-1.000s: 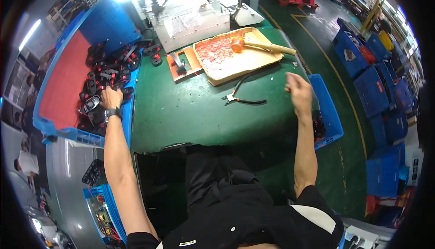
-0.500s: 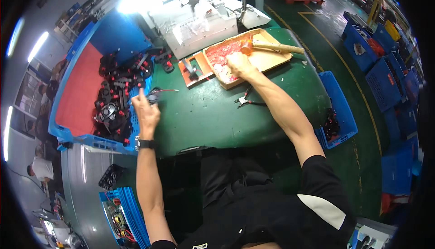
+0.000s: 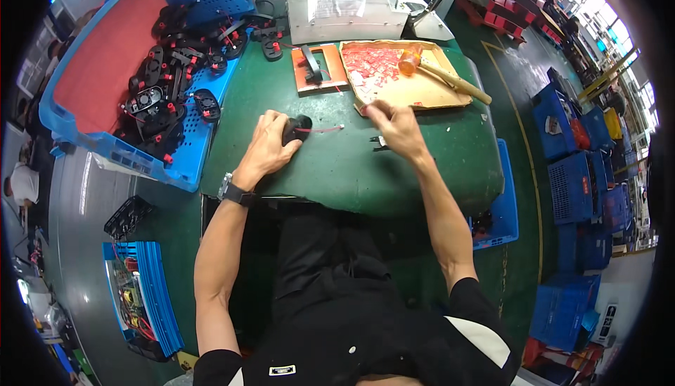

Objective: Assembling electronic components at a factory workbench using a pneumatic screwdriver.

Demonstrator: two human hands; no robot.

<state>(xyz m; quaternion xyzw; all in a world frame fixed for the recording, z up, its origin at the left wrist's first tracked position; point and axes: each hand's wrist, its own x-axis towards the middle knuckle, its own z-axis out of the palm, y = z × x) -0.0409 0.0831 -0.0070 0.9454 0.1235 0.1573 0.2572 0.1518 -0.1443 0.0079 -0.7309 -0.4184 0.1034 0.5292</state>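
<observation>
On the green table, my left hand (image 3: 268,143) is closed round a small black plastic part (image 3: 301,126). From that part a thin red wire (image 3: 323,130) runs right and ends in a small white connector. My right hand (image 3: 399,127) is pinched at the near edge of a shallow cardboard tray (image 3: 422,94); what its fingertips hold, if anything, is too small to make out. Small red pieces (image 3: 373,64) lie in the tray's left part. Pliers (image 3: 378,143) lie partly hidden beside my right hand. An orange fixture (image 3: 302,80) behind carries a black curved piece (image 3: 311,65).
A mallet with an orange head (image 3: 410,61) and wooden handle rests across the tray. The big blue crate (image 3: 176,168) at left holds many black parts with red bits. A white machine (image 3: 344,17) stands behind the table. Another blue bin (image 3: 508,210) sits low at right.
My left hand has brought the black part from beside the crate to the table's middle. My right hand has drawn back from the red pieces to the tray's near edge. The view has shifted.
</observation>
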